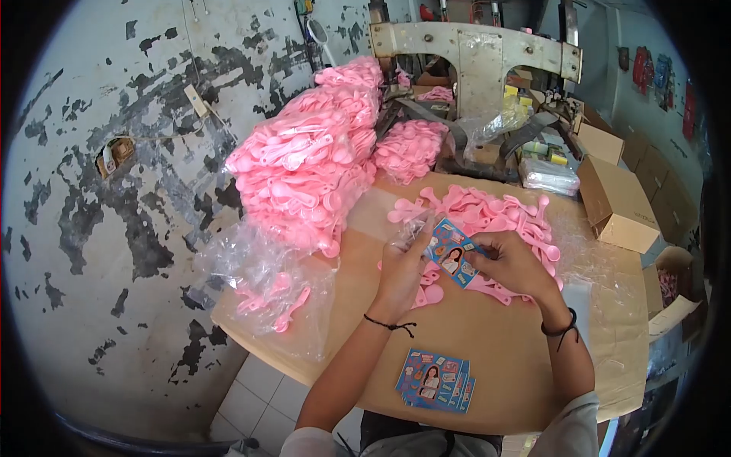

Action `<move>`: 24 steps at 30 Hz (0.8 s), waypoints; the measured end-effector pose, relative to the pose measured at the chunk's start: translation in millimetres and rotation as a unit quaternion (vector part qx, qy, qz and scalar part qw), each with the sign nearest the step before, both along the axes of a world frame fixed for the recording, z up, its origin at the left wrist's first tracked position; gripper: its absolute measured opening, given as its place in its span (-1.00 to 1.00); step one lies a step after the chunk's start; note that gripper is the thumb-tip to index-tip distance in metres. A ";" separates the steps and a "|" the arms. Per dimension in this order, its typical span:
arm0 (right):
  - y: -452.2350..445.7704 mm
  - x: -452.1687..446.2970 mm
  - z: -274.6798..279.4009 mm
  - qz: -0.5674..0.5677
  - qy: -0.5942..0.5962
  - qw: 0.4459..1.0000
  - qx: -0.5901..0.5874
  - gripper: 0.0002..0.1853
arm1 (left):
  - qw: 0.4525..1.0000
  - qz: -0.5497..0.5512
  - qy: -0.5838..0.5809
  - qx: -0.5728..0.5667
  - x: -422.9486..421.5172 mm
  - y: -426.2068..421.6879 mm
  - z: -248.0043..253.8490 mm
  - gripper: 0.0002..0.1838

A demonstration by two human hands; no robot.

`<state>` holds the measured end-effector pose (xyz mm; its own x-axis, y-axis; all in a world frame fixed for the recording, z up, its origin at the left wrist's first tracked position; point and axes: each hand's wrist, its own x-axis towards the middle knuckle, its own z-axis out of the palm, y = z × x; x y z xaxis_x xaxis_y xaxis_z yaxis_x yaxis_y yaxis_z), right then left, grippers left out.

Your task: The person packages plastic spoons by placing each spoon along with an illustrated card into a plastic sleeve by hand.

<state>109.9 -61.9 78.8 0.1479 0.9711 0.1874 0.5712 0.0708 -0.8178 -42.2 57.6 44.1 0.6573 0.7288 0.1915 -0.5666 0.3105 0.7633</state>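
Observation:
Both hands meet over the brown-covered table (487, 350). My left hand (407, 263) is closed on a clear plastic bag (409, 231) beside a blue printed card. My right hand (506, 263) pinches the right side of that card (451, 253), which is tilted and partly covered by the fingers. Loose pink spoons (487, 213) are heaped just beyond and beneath the hands. Nearer my body lies a fanned stack of similar blue cards (435, 379). Whether the card is inside the bag cannot be made out.
Large clear bags of pink spoons (304, 152) stand at the back left. An opened plastic bag (263, 286) with a few spoons lies at the left edge. Cardboard boxes (617, 202) and a metal machine frame (480, 53) are at the back and right.

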 end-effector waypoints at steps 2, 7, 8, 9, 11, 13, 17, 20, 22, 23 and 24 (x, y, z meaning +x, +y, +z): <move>0.0 -4.7 4.1 -0.020 0.029 0.999 -0.009 -0.86 | 0.999 -0.025 0.028 0.038 -0.7 5.9 -8.4 -0.71; 9.7 -8.1 -15.6 -0.035 0.155 0.986 0.046 -0.84 | 0.998 -0.004 0.053 0.032 4.2 -1.9 -10.5 -0.73; 13.3 -9.6 -21.3 -0.025 0.202 0.976 0.076 -0.84 | 0.993 -0.008 0.077 0.088 3.5 -3.6 -9.4 -0.72; 11.4 -13.2 -15.1 -0.020 0.211 0.975 0.070 -0.83 | 0.984 -0.012 0.101 0.145 2.4 -5.4 -7.2 -0.68; 16.3 -15.7 -23.3 -0.019 0.213 0.968 0.133 -0.82 | 0.971 -0.028 0.119 0.206 1.3 -17.4 -4.1 -0.54; 16.3 -15.8 -22.4 -0.035 0.166 0.979 0.111 -0.81 | 0.979 -0.020 0.099 0.175 3.1 -14.3 -14.6 -0.53; 12.5 -22.1 -14.4 -0.036 0.138 0.987 0.071 -0.84 | 0.983 -0.113 -0.139 -0.042 -4.8 -5.5 10.8 -0.53; 14.6 -25.0 -22.2 0.002 0.190 0.977 0.101 -0.86 | 0.976 -0.177 -0.121 0.030 -9.7 0.0 6.4 -0.54; 16.6 -23.9 -32.2 0.025 0.182 0.976 0.117 -0.85 | 0.969 -0.124 0.017 0.215 -15.2 0.9 -12.8 -0.59; 18.9 -23.7 -40.6 0.037 0.166 0.976 0.137 -0.83 | 0.965 -0.100 0.028 0.240 -17.8 6.0 -21.7 -0.59; 21.2 -26.7 -48.3 0.055 0.152 0.978 0.129 -0.83 | 0.960 -0.075 0.041 0.265 -20.4 11.0 -30.6 -0.59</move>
<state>83.2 -40.7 30.5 0.1331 0.9103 0.3919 0.2808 0.3446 -0.8958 -62.6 68.6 13.5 0.7764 0.4386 0.4525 -0.4773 -0.0597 0.8767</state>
